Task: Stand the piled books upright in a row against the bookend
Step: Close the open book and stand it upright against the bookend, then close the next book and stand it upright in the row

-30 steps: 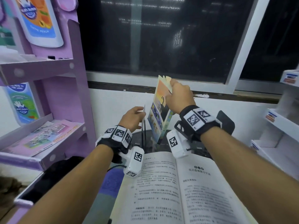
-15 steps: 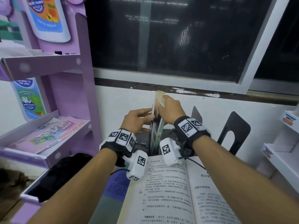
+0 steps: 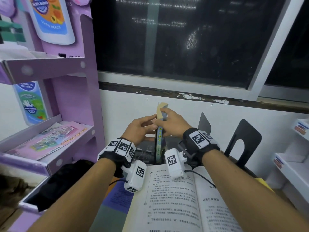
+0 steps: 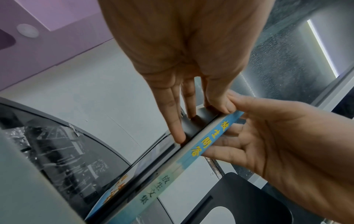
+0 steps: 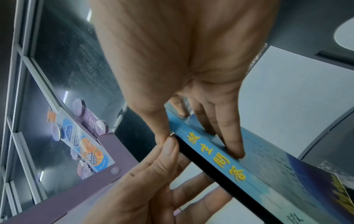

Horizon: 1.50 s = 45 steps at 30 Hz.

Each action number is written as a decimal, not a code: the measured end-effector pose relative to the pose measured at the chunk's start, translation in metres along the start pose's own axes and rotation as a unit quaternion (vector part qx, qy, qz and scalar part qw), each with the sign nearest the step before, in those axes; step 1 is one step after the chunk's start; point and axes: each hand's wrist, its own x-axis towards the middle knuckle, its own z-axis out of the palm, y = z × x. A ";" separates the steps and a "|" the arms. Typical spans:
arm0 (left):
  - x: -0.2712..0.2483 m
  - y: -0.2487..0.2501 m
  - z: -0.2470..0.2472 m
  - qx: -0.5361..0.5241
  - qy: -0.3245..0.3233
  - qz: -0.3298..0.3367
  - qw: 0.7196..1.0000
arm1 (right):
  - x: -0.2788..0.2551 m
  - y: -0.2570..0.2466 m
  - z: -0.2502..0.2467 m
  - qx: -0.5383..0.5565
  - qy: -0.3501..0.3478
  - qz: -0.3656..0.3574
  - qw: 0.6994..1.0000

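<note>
Even, cool indoor light from above; soft, faint shadows. The dark window carries streaked reflections of ceiling lamps. Head view bows at its edges; both wrist views curve strongly, with near palms large and slightly soft.

A shop: purple product display stand, white shelves.

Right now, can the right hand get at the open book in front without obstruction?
Probably yes, once free: the open book lies uncovered just below the right hand, but that hand's grip is on the blue-spined book.
</note>
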 end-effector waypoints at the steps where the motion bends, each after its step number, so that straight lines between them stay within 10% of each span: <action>1: 0.000 0.000 -0.001 -0.005 0.010 0.002 1.000 | 0.000 0.000 0.001 0.011 -0.005 0.004 1.000; 25: -0.004 0.002 -0.003 0.104 0.030 0.014 0.994 | -0.012 0.006 -0.002 0.104 -0.059 0.039 0.992; 38: -0.036 0.024 0.001 0.217 0.041 -0.062 0.973 | -0.064 -0.013 -0.043 -0.117 -0.117 0.042 0.985; 45: -0.065 0.038 0.015 0.370 -0.060 -0.130 0.918 | -0.120 -0.012 -0.078 -0.244 -0.133 0.055 0.959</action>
